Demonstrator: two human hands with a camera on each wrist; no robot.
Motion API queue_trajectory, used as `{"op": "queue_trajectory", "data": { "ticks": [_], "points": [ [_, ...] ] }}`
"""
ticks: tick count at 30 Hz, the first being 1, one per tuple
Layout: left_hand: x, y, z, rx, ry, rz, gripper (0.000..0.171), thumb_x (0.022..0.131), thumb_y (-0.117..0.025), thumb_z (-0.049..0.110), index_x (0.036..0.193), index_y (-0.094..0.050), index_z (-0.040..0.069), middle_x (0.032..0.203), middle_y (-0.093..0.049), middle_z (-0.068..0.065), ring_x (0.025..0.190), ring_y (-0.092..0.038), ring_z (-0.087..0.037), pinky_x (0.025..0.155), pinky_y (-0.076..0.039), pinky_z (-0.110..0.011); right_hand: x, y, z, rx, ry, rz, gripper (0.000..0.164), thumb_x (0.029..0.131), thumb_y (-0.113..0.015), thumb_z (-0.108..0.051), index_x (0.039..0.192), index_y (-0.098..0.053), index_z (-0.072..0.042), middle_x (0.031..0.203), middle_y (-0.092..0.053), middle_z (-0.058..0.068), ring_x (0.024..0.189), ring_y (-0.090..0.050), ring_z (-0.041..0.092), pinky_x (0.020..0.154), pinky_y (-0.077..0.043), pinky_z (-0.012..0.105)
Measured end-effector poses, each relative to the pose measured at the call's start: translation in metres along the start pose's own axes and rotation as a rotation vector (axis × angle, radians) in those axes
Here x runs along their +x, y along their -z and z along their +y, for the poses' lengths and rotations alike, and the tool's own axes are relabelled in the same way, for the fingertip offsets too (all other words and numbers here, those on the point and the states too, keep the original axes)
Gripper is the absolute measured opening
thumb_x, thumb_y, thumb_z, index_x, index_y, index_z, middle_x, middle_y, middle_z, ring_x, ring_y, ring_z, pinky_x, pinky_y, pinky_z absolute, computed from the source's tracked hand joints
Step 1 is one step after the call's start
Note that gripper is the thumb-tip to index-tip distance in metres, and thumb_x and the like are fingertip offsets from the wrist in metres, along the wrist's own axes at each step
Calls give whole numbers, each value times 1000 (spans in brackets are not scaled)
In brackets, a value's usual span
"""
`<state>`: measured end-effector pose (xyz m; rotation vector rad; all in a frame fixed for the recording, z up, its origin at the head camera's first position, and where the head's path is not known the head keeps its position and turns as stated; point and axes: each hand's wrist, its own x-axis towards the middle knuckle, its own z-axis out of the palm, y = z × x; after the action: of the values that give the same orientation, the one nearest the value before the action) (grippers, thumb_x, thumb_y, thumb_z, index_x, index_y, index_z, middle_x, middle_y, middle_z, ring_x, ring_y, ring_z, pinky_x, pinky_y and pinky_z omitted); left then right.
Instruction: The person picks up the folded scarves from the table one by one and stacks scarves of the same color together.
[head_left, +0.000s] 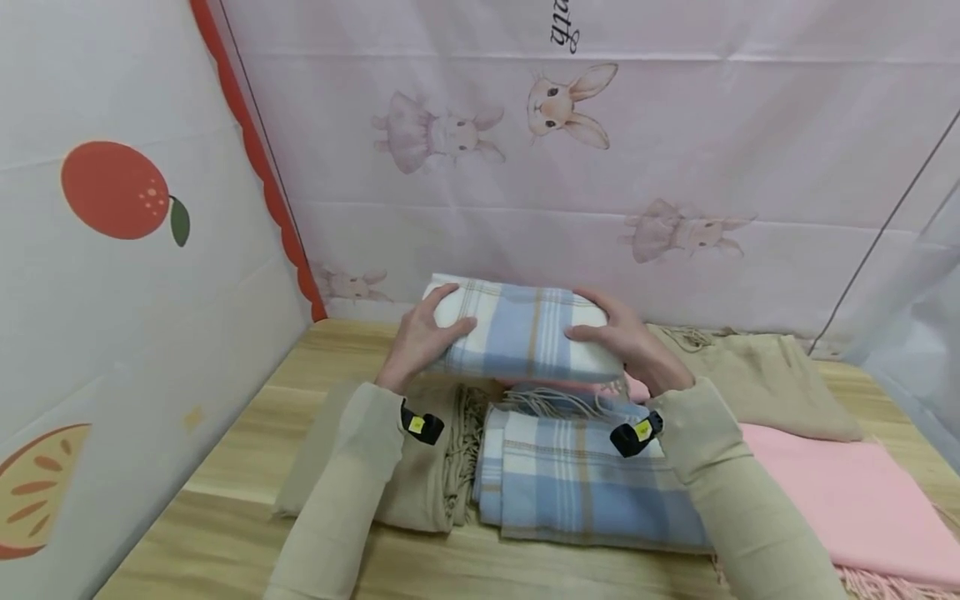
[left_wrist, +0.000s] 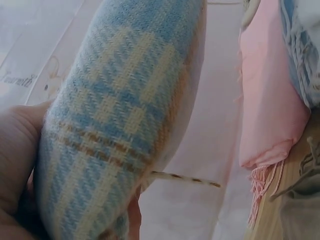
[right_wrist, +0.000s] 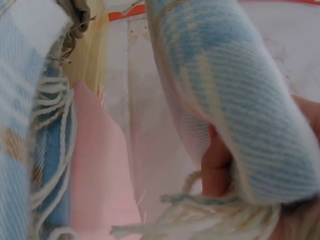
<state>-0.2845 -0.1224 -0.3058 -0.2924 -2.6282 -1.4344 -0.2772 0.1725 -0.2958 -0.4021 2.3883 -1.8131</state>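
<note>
A folded blue-and-white plaid scarf (head_left: 517, 329) with tan stripes is held up above the table. My left hand (head_left: 425, 340) grips its left end, thumb across the near face. At the other end my right hand (head_left: 628, 340) grips it the same way. In the right wrist view, pale fringe (right_wrist: 200, 220) hangs by the curled fingers. Below lies another folded plaid scarf (head_left: 600, 492) of the same pattern, its fringe at the far edge. Part of a pink scarf (left_wrist: 272, 100) shows behind that one.
A folded beige scarf (head_left: 420, 492) lies at the left, partly behind my left sleeve. At the right are a beige scarf (head_left: 772, 383) and a pink fringed scarf (head_left: 847, 500). The wooden table (head_left: 232, 475) meets printed cloth walls (head_left: 487, 233) at the back and left.
</note>
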Motion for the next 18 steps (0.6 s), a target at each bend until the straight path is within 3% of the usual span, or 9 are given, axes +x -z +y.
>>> {"op": "queue_trajectory", "data": {
  "ticks": [10,18],
  "points": [
    [-5,-6,2,16,-21,-12,67,96,-69,36,156,-42,22,156,-42,-17,134,-47,-38,104,-42,-58,-7,5,5,-35,12,8,74,97,-64,-5,161,-26,-7,146,-37,27,88,-60,16,71,-56,28],
    [-8,-10,2,3,-36,-29,69,96,-69,37,157,-41,21,159,-38,-14,142,-38,-36,110,-35,-59,-13,7,7,-64,10,4,76,98,-65,-8,162,-24,-8,150,-33,27,89,-60,19,70,-57,30]
  ]
}}
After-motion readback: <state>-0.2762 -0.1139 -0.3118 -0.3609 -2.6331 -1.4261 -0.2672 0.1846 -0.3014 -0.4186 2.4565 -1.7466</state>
